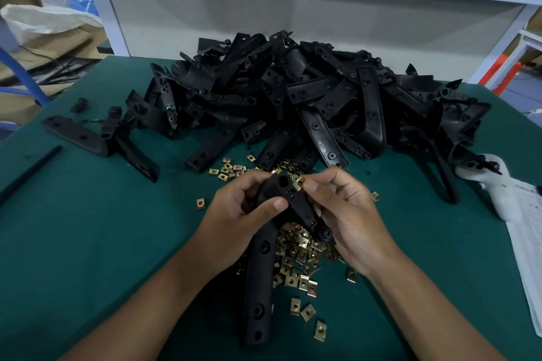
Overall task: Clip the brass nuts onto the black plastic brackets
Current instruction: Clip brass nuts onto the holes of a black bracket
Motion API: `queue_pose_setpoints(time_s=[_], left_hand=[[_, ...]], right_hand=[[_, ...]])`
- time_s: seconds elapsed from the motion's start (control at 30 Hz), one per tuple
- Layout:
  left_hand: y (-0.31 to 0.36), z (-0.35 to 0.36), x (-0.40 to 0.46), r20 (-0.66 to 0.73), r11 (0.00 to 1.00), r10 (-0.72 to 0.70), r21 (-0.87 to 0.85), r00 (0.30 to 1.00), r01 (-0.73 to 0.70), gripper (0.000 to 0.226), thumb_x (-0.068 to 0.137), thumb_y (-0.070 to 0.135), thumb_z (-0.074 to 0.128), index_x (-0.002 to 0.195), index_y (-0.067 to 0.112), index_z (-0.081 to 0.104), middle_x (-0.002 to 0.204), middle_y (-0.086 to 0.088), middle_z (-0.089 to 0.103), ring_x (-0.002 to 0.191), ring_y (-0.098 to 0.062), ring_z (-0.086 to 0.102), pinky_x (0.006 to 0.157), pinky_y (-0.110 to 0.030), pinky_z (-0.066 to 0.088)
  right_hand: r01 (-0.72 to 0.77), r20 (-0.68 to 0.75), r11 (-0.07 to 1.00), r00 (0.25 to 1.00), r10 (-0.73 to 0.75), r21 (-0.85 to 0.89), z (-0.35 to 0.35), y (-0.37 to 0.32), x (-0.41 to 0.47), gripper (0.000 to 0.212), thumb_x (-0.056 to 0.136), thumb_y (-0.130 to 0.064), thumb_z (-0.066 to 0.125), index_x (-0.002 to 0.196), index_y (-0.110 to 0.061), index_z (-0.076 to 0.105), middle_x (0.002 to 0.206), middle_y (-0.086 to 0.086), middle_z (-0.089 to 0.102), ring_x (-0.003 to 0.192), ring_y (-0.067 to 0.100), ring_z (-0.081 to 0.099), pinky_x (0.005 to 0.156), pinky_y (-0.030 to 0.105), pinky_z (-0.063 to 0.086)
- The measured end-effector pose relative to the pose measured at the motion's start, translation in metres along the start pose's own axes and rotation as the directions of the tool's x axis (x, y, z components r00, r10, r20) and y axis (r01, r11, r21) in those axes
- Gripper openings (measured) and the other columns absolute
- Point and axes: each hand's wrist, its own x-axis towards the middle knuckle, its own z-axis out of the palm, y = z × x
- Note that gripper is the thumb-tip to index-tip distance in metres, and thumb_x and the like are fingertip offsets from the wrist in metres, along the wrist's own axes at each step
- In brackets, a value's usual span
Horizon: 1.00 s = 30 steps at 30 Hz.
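Observation:
My left hand (243, 208) grips the bend of a long black plastic bracket (262, 267) above the green table (88, 243); its long leg hangs down toward me. My right hand (343, 214) holds the bracket's short leg from the right, and its thumb and fingers pinch a brass nut (299, 182) at that leg's upper edge. Loose brass nuts (296, 261) lie heaped on the table under my hands, with several more (227, 170) scattered further back. A large pile of black brackets (308, 97) fills the far half of the table.
A few separate brackets (96, 138) and a black rod (29, 173) lie at the left. A white object (504, 199) and a printed sheet (528, 258) sit at the right edge. A white frame (111, 6) stands behind the table.

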Motion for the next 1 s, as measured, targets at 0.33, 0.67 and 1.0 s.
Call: queue_pose_setpoints(time_s=[0.33, 0.67, 1.0], left_hand=[[-0.001, -0.001, -0.001, 0.015, 1.000, 0.008, -0.021, 1.000, -0.008, 0.027, 0.083, 0.036, 0.076, 0.105, 0.022, 0.068, 0.087, 0.008, 0.074, 0.079, -0.007, 0.072, 0.070, -0.017, 0.055], [0.002, -0.001, 0.000, -0.022, 1.000, 0.005, -0.005, 1.000, -0.005, 0.027, 0.084, 0.031, 0.072, 0.104, 0.014, 0.065, 0.082, 0.013, 0.069, 0.075, -0.001, 0.067, 0.066, -0.015, 0.053], [0.003, -0.007, 0.003, -0.144, 0.986, -0.056, -0.161, 0.988, 0.033, 0.024, 0.090, 0.035, 0.071, 0.103, 0.015, 0.067, 0.091, -0.018, 0.074, 0.083, -0.028, 0.072, 0.068, -0.031, 0.060]], right_hand=[[0.010, 0.043, 1.000, 0.999, -0.010, 0.011, 0.004, 0.000, -0.004, 0.006, 0.085, -0.022, 0.074, 0.079, -0.020, 0.071, 0.080, 0.005, 0.069, 0.069, 0.019, 0.067, 0.062, 0.030, 0.058], [0.081, 0.067, 0.966, 0.996, -0.066, -0.247, -0.007, 0.007, -0.002, 0.034, 0.098, -0.049, 0.050, 0.096, -0.028, 0.077, 0.106, 0.004, 0.074, 0.100, 0.031, 0.068, 0.092, 0.043, 0.051], [0.266, 0.263, 0.189, 0.964, -0.039, -0.945, -0.026, 0.014, 0.002, 0.036, 0.091, -0.060, 0.056, 0.112, -0.035, 0.071, 0.098, -0.023, 0.058, 0.096, 0.001, 0.047, 0.092, 0.030, 0.038]])
